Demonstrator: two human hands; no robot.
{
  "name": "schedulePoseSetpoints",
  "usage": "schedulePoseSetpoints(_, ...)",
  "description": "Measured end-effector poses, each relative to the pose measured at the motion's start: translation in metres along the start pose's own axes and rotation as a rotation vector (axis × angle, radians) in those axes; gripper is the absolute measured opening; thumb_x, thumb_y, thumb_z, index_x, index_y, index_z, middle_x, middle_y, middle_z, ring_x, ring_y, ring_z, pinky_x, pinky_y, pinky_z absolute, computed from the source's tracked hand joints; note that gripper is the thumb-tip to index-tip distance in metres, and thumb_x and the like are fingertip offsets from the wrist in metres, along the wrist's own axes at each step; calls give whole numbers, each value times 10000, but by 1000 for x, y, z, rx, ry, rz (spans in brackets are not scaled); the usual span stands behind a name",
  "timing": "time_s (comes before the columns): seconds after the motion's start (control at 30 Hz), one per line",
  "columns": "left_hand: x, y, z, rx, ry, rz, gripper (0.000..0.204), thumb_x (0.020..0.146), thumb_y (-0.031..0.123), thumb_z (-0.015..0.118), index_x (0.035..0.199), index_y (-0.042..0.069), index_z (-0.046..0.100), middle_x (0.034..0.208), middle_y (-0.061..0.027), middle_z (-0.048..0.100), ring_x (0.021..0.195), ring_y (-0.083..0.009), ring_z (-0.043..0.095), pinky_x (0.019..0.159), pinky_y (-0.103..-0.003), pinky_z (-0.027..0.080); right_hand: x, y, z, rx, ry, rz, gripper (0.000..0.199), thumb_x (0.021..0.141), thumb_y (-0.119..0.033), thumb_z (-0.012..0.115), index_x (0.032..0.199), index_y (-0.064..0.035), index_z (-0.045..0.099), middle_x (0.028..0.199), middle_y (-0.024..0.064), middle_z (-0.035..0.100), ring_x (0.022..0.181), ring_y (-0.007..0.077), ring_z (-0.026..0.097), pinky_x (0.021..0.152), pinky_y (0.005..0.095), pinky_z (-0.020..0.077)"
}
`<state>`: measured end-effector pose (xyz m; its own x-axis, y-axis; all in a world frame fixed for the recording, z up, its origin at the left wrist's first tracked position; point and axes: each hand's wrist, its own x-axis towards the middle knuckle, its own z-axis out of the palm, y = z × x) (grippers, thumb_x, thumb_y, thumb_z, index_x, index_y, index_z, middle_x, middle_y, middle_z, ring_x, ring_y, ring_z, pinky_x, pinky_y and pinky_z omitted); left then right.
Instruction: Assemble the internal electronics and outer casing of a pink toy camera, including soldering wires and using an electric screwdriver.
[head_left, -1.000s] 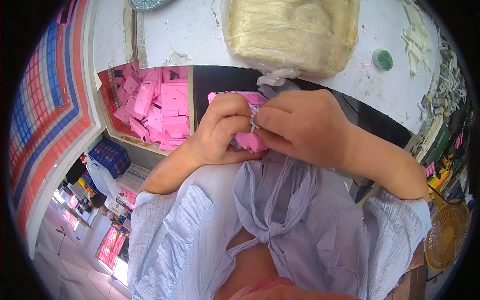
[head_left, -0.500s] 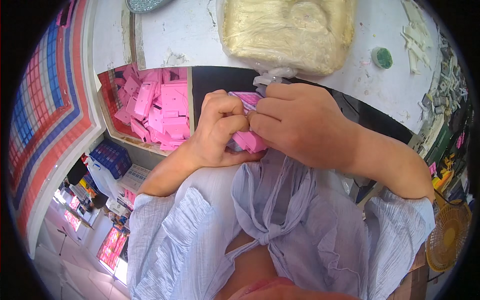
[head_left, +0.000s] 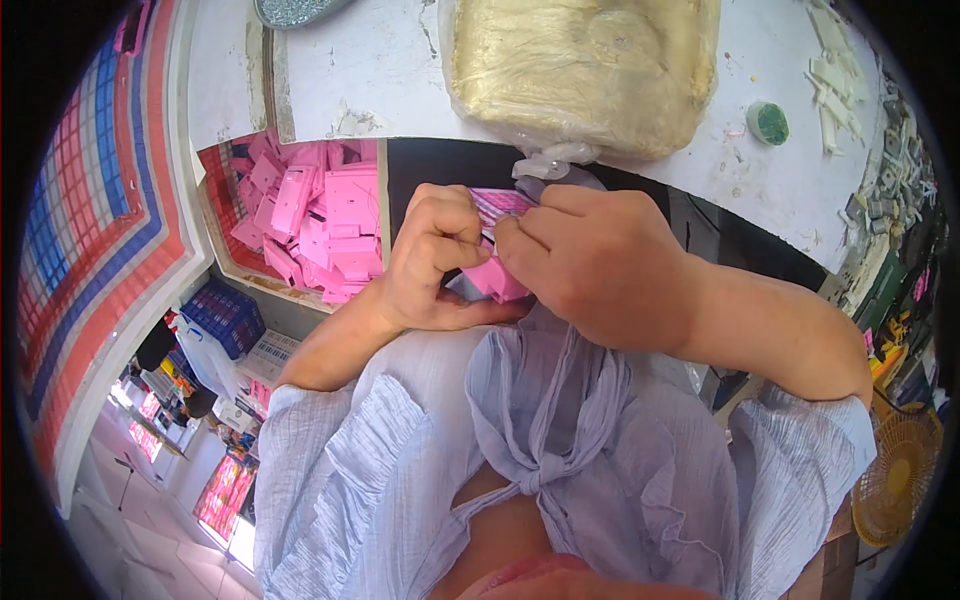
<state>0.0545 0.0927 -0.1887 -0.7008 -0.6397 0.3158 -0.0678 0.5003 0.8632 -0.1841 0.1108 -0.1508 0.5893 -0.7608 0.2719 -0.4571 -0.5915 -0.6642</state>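
A pink plastic case (head_left: 497, 279) with a striped pink-and-white face is held close in front of my chest. My left hand (head_left: 436, 255) wraps round its left side, fingers curled over the top and thumb stretched along the bottom. From the right, my right hand (head_left: 600, 262) pinches at the case's upper right part with bent fingers. A small dark piece shows between the two hands, too little of it to name. Much of the case is covered by the fingers.
Left of my hands, a bin (head_left: 383, 200) holds many similar pink cases (head_left: 300, 215). A yellowish block wrapped in clear plastic (head_left: 585, 75) lies on the white table (head_left: 350, 80). Farther right are a small green-filled cup (head_left: 768, 123), white plastic strips (head_left: 835, 80) and a yellow fan (head_left: 898, 470).
My right fingers have shifted slightly down and right on the case, baring more of its striped face. The left hand keeps its hold almost in place.
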Motion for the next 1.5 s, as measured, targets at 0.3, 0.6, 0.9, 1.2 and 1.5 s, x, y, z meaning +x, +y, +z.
schedulePoseSetpoints(0.3, -5, -5, 4, -18, 10, 5, 673, 565, 215, 1024, 1044, 139, 556, 985, -53, 511, 862, -262, 520, 783, -416, 406, 7, 1, 0, 14, -91, -48, 103, 753, -195, 699, 745, -97, 670, 705, 41, 661, 703, 202, 664, 577, 345, 545)
schedulePoseSetpoints(0.6, -10, -3, -1, -80, -177, 27, 598, 625, 230, 956, 1050, 122, 549, 1067, -92, 578, 916, -306, 559, 811, -455, 434, 12, 0, -21, 171, -366, 1, 65, 805, -128, 677, 789, -67, 689, 763, 75, 697, 775, 236, 709, 690, 350, 562)
schedulePoseSetpoints(0.9, -9, 0, 6, 5, -11, 77, 644, 621, 338, 979, 1072, 135, 566, 996, -57, 547, 869, -291, 549, 708, -449, 425, -1, 0, -11, 241, -159, 58, 80, 800, -118, 671, 845, -70, 626, 800, 77, 639, 765, 276, 642, 726, 380, 535)
schedulePoseSetpoints(1.2, -4, 24, -6, 490, 149, -188, 764, 643, 345, 936, 1303, 82, 658, 1187, -103, 558, 1026, -276, 529, 895, -414, 433, 5, 19, 0, 423, 154, 307, 158, 884, -83, 682, 1023, -13, 706, 905, 160, 700, 824, 373, 675, 723, 438, 544)
schedulePoseSetpoints(1.5, -29, 49, 36, -274, 598, -508, 623, 1049, 245, 550, 1551, -29, 302, 1611, -203, 287, 1476, -305, 327, 1205, -437, 296, 23, -27, 36, 508, 267, 280, 225, 920, -103, 648, 1105, 10, 711, 930, 204, 697, 836, 389, 689, 727, 443, 549)
